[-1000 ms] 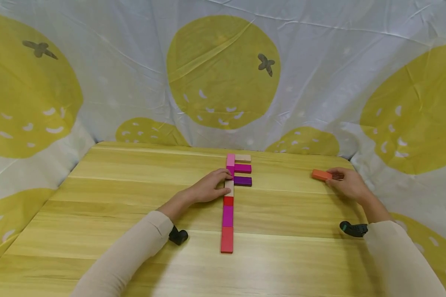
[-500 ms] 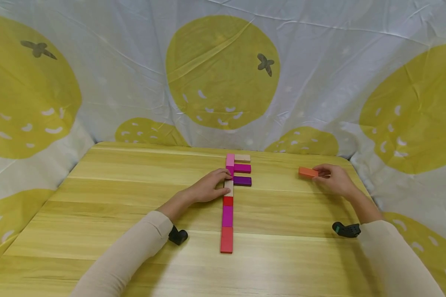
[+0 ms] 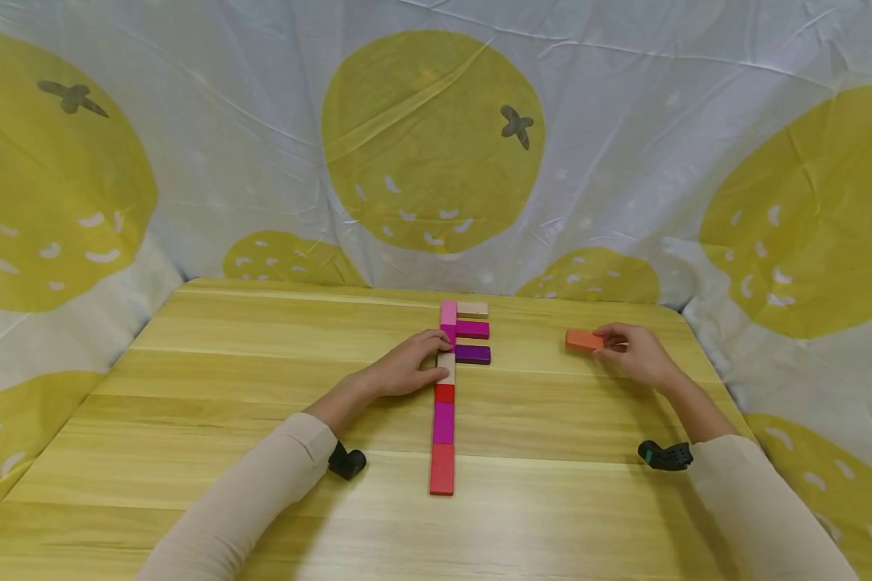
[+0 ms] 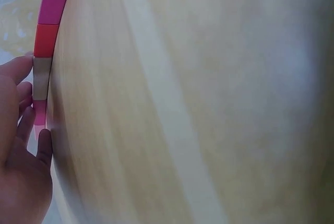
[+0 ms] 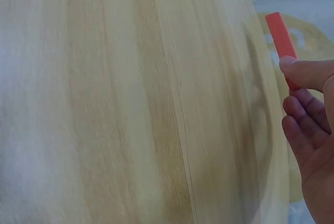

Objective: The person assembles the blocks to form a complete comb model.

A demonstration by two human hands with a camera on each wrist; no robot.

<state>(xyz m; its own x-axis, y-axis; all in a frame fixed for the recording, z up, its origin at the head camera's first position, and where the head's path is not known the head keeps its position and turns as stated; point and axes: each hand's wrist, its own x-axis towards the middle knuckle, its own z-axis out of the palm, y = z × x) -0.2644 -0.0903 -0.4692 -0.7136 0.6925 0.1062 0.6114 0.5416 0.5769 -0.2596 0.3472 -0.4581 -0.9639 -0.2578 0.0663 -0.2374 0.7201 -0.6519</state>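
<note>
In the head view my left hand [image 3: 409,365] rests against the left side of a row of coloured blocks, touching the magenta block [image 3: 447,332] and a plain wood block [image 3: 446,371]. Its fingers look relaxed beside that row in the left wrist view. Three short blocks stick out to the right of the row: a plain wood one [image 3: 472,310], a magenta one [image 3: 472,329] and a purple one [image 3: 472,355]. My right hand [image 3: 635,353] pinches one end of an orange block [image 3: 584,340] between thumb and fingers, held above the table.
The row runs on toward me through a red block [image 3: 445,394], a magenta block [image 3: 444,423] and a coral red block [image 3: 442,470]. A pink block [image 3: 448,313] forms its far end. Behind the wooden table [image 3: 552,516] hangs a patterned cloth [image 3: 610,161].
My right hand has carried the orange block leftward, toward the row. The left hand and the row of blocks have stayed in place.
</note>
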